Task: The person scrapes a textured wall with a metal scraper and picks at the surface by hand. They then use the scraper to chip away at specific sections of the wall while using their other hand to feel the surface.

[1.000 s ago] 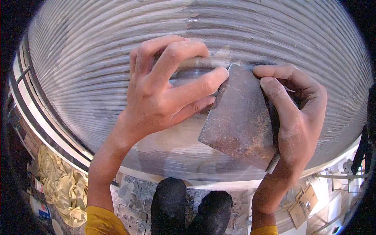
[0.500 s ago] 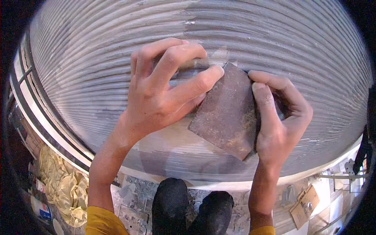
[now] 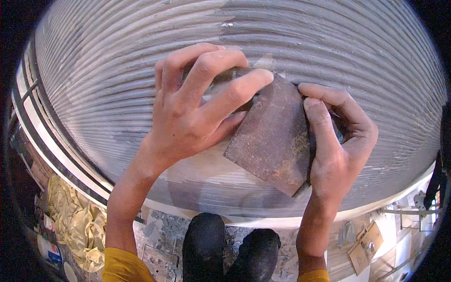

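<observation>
A flat, brown, rust-stained plate (image 3: pixel 270 136) lies tilted against the grey ribbed surface (image 3: pixel 141 33); it looks like a metal scraper blade. My left hand (image 3: pixel 188 103) has its fingers bent, with the index fingertip at the plate's top corner and the thumb at its left edge. Under these fingers there is a darker patch I cannot make out. On the other side, my right hand (image 3: pixel 340 136) pinches the plate's right edge between thumb and index finger, its other fingers curled behind.
A pale ledge (image 3: pixel 225 218) borders the bottom of the ribbed surface. My dark shoes (image 3: pixel 204 246) stand on a floor strewn with grey debris. Crumpled gold sheeting (image 3: pixel 77 221) and a white tub (image 3: pixel 49 249) lie at lower left, a brown cardboard piece (image 3: pixel 366 246) at lower right.
The plate has shifted very slightly, its lower corner a little lower. My right hand has moved a touch right and down; my left index finger reaches slightly further along the top corner.
</observation>
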### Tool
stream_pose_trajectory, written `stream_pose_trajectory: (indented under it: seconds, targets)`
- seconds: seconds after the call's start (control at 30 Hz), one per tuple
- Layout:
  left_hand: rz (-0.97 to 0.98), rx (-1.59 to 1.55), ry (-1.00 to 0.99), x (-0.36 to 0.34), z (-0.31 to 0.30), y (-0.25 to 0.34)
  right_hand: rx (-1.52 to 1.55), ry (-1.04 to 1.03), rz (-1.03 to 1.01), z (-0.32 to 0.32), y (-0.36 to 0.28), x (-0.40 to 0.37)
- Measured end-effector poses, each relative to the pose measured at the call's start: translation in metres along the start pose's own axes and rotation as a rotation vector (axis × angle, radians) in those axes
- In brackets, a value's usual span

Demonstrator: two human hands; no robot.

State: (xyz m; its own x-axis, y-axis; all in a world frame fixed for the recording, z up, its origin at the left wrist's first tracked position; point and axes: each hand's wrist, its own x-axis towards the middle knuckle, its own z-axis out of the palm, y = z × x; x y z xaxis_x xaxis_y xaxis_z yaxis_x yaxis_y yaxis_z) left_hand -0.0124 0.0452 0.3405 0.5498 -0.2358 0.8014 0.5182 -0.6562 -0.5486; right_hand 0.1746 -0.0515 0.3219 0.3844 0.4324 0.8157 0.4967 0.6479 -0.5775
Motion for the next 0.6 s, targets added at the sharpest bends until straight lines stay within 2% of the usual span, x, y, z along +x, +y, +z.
stream_pose_trajectory:
  seconds: [0.1,0.43,0.6]
  targets:
    - [-0.027,0.014,-0.007,0.003,-0.001,0.004,-0.014,0.03,-0.087,0.002,0.008,-0.002]
    - [0.013,0.063,-0.003,0.004,0.0,0.004,0.05,0.097,-0.054,0.011,0.009,-0.01]
    - [-0.104,-0.048,-0.105,0.019,-0.014,0.015,0.106,0.197,-0.077,0.016,0.013,-0.012]
